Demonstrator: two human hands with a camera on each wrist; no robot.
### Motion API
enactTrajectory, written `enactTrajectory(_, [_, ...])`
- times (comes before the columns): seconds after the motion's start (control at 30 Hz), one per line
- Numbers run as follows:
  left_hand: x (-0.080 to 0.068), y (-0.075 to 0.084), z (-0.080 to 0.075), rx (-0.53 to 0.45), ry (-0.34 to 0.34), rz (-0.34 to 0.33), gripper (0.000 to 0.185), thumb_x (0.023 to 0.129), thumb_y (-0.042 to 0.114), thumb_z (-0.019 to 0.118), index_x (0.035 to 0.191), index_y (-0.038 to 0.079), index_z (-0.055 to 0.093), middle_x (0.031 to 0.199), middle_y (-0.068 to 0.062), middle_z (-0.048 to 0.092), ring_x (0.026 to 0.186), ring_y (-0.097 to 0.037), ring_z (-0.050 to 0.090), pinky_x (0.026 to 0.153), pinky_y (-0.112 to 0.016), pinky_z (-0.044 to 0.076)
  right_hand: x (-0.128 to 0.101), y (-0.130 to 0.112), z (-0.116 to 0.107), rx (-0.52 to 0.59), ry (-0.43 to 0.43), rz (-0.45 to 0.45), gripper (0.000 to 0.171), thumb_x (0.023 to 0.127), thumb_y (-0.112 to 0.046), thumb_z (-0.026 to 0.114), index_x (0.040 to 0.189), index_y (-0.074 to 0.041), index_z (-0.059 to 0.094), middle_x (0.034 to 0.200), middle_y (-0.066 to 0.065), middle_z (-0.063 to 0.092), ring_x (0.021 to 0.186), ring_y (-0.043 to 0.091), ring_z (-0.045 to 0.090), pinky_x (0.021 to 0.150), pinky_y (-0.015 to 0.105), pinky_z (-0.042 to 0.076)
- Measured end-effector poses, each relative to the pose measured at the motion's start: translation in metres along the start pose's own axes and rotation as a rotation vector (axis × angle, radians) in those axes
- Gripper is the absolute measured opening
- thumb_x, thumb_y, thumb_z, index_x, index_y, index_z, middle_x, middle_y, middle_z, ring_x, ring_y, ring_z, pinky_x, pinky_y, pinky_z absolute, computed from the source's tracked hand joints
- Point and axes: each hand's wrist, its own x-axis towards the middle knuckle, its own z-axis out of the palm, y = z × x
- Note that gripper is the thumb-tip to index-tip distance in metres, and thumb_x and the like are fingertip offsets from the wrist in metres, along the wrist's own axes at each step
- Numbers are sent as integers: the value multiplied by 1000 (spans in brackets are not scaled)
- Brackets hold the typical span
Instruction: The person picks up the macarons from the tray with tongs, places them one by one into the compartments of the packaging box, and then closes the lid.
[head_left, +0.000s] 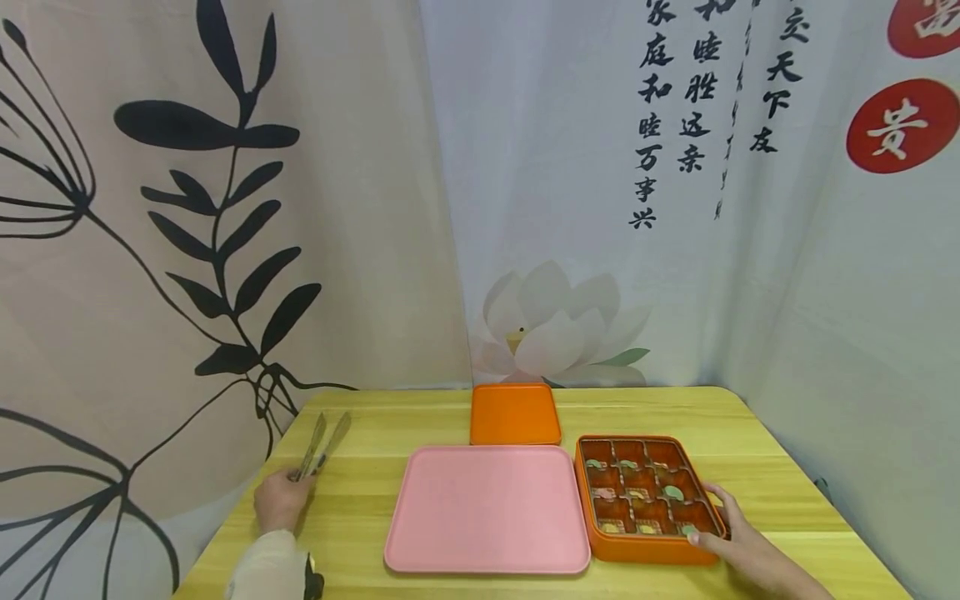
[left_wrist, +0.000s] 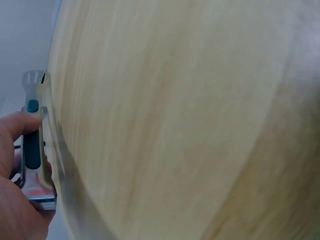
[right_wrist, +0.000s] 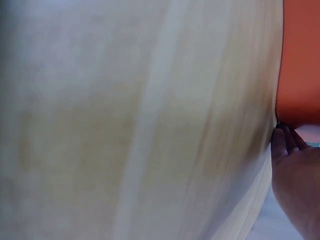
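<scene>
My left hand [head_left: 281, 500] grips a pair of metal tongs [left_wrist: 33, 135] with dark green grip pads, over the table's left side. In the head view the two tong arms spread apart and point away from me. At the right, my right hand [head_left: 738, 537] holds the near right corner of an orange box [head_left: 652, 550], thumb on the rim and fingers along the side. A clear divided insert in the box has several compartments with small green, yellow and pink pieces [head_left: 673, 492]. The right wrist view shows the fingertips [right_wrist: 280, 137] at the box's lower edge.
A pink tray [head_left: 487, 510] lies in the middle of the table, right beside the box. Behind it sits a flat orange lid [head_left: 515, 414]. The yellow wood-grain table [head_left: 352, 525] ends at a printed curtain [head_left: 375, 208].
</scene>
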Motion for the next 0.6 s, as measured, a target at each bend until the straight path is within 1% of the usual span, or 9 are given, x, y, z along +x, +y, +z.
enactTrajectory(0.07, [-1,0,0,4,-25,4,42,85,12,68,115,-17,61,111,-35,62,97,-51,58,85,-60,45,0,0,0,-2,0,2,87,99,-31,58,151,-3,-6,147,45,9,133,64,10,93,68,36])
enactTrajectory(0.2, [-2,0,1,14,-57,-5,47,86,13,66,120,-17,58,117,-37,59,103,-55,55,88,-62,43,0,-1,-1,8,-4,7,88,99,-32,58,151,-4,-7,147,44,7,134,65,6,94,71,33])
enactTrajectory(0.33, [-2,1,0,24,-71,-37,55,88,22,66,127,-16,53,123,-37,56,108,-55,53,91,-61,43,2,0,0,18,-2,2,87,99,-31,58,151,-4,-7,146,45,13,133,64,15,94,67,36])
enactTrajectory(0.4, [-1,2,-1,32,-71,-43,59,90,27,66,130,-15,51,124,-37,55,108,-54,54,91,-61,43,2,1,0,13,-3,0,87,100,-32,57,151,-3,-7,146,45,15,132,63,18,93,66,38])
enactTrajectory(0.47, [1,3,-2,34,-67,-33,61,92,29,64,131,-15,51,123,-37,56,108,-53,55,90,-61,44,2,2,0,-1,-8,5,88,100,-34,56,151,-2,-9,148,44,8,133,64,13,93,70,35])
enactTrajectory(0.53, [2,5,-3,33,-66,-19,61,94,30,62,133,-15,49,123,-38,55,108,-52,55,90,-61,43,3,1,-1,-15,-14,16,89,101,-36,54,152,-1,-10,150,42,0,133,66,5,93,74,30])
enactTrajectory(0.6, [3,8,-5,25,-70,-2,61,96,30,60,134,-16,48,124,-38,54,110,-52,54,91,-61,43,3,0,-1,-35,-11,26,90,101,-39,53,152,0,-11,150,41,-5,132,67,2,93,77,27])
